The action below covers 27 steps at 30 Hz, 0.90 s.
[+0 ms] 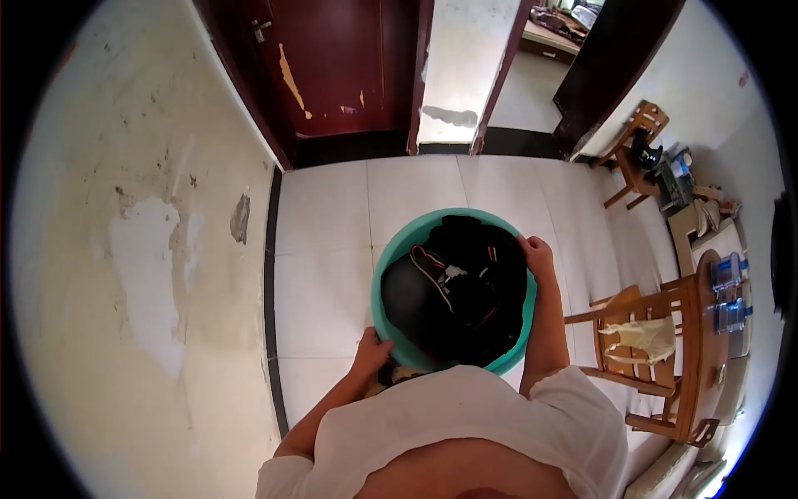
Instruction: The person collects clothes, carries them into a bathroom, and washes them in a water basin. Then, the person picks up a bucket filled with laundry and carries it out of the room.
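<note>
A round teal plastic basin is held up against the front of the white shirt. Dark clothes fill it; thin red, white and yellow trim shows on some of them. On the basin's lower left side, my left hand is closed on the rim, its thumb toward the inside. Across from it, my right hand grips the rim at the upper right. The undersides of both hands' fingers are hidden behind the basin.
A dark red door stands shut ahead, and an open doorway is right of it. A stained wall runs along the left. Wooden chairs and a table with blue-tinted water bottles stand at right on the tiled floor.
</note>
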Tool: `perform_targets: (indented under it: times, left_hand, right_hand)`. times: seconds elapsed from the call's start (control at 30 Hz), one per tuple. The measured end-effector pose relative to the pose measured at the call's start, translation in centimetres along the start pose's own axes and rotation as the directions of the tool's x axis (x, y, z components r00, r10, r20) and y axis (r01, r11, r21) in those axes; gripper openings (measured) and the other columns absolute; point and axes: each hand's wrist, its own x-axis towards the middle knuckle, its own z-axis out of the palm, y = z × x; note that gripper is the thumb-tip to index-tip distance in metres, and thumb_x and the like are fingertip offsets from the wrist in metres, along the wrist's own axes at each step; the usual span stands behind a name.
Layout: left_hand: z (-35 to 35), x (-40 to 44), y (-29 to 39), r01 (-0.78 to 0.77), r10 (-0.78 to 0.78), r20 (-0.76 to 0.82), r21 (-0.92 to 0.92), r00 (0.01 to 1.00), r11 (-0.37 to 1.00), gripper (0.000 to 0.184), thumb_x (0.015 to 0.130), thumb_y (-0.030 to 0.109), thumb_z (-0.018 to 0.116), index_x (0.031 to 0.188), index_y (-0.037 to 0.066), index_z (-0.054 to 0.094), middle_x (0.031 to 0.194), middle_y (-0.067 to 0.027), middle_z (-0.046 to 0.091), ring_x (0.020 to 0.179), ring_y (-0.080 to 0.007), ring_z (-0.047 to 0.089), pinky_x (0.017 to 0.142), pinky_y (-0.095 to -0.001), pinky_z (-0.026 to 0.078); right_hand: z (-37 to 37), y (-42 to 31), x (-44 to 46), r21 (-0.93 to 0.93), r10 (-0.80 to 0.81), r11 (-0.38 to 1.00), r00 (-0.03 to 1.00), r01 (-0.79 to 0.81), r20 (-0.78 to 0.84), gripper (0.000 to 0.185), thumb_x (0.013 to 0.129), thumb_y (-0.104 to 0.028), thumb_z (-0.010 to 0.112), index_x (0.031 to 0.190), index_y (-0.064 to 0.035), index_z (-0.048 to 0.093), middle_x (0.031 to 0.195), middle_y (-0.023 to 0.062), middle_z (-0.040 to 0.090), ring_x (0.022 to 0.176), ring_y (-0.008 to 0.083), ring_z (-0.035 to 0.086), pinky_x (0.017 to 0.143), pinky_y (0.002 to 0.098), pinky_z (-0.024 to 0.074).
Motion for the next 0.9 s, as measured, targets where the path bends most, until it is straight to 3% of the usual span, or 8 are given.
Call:
perform_targets:
  times: [0.07, 0.13, 0.4, 0.63, 0.73, 0.9]
  left_hand:
    - [-1.6, 2.8, 2.1, 0.018, -0.018, 0.01, -0.017, 1.0, 1.0, 0.041, 0.074, 0.006, 0.051, 0.112, -0.003, 0.036, 0.097, -0.0159, 0.052, 0.083, -0.0236, 0.054, 0.067, -0.0347, 0.047]
    - [-3.1, 4.9, 4.9, 0.096, -0.093, 0.055, -0.05, 0.994, 0.994, 0.04, 0.075, 0.005, 0.05, 0.112, -0.003, 0.036, 0.099, -0.0157, 0.052, 0.084, -0.0241, 0.054, 0.066, -0.0353, 0.047]
    - [-9.2, 14.6, 13.0, 0.043, -0.047, 0.152, 0.033, 0.987, 0.999, 0.037, 0.074, 0.004, 0.048, 0.108, -0.003, 0.035, 0.097, -0.0158, 0.049, 0.085, -0.0259, 0.054, 0.065, -0.0358, 0.05]
    - [-10.3, 22.3, 19.5, 0.077, -0.088, 0.187, 0.064, 0.978, 0.995, 0.038, 0.075, 0.005, 0.047, 0.11, -0.003, 0.033, 0.099, -0.0152, 0.049, 0.086, -0.0269, 0.054, 0.066, -0.0375, 0.051]
    - [-10.1, 26.5, 21.8, 0.12, -0.128, 0.132, 0.065, 0.983, 0.991, 0.039, 0.075, 0.005, 0.047, 0.11, -0.003, 0.034, 0.098, -0.0146, 0.049, 0.087, -0.0256, 0.054, 0.065, -0.0377, 0.052]
    - [-10.2, 33.4, 26.3, 0.107, -0.105, 0.091, -0.01, 0.99, 0.994, 0.037, 0.073, 0.002, 0.047, 0.108, -0.003, 0.035, 0.097, -0.0148, 0.05, 0.082, -0.0251, 0.056, 0.064, -0.0383, 0.053]
  right_hand:
    - [1.9, -1.6, 2.8, -0.067, -0.062, 0.996, 0.998, 0.061, -0.004, 0.042, 0.077, -0.041, 0.057, 0.066, -0.0005, 0.056, 0.063, 0.0159, 0.054, 0.06, 0.0263, 0.052, 0.058, 0.0373, 0.0407]
    - [3.7, -2.8, 5.1, -0.068, -0.026, 0.997, 1.0, 0.027, 0.005, 0.042, 0.077, -0.042, 0.057, 0.068, -0.0008, 0.056, 0.065, 0.0161, 0.056, 0.061, 0.0275, 0.052, 0.059, 0.0375, 0.0412]
    - [7.0, -10.2, 10.5, -0.099, 0.051, 0.993, 0.995, -0.059, -0.082, 0.044, 0.077, -0.044, 0.056, 0.071, -0.0008, 0.057, 0.067, 0.0158, 0.057, 0.064, 0.029, 0.054, 0.06, 0.038, 0.0417]
    - [10.6, -12.4, 17.4, -0.05, 0.222, 0.973, 0.974, -0.224, -0.038, 0.044, 0.076, -0.046, 0.056, 0.077, -0.0022, 0.061, 0.072, 0.0167, 0.059, 0.071, 0.0304, 0.057, 0.064, 0.0379, 0.0439]
    - [13.7, -12.7, 22.8, -0.097, 0.13, 0.986, 0.99, -0.135, -0.061, 0.041, 0.078, -0.042, 0.056, 0.073, -0.001, 0.059, 0.065, 0.0121, 0.056, 0.062, 0.0222, 0.054, 0.059, 0.0338, 0.0416]
    - [17.7, -15.4, 33.5, -0.068, 0.063, 0.996, 0.998, -0.062, 0.002, 0.04, 0.078, -0.04, 0.057, 0.072, -0.0005, 0.059, 0.065, 0.0133, 0.057, 0.062, 0.023, 0.055, 0.059, 0.0338, 0.0423]
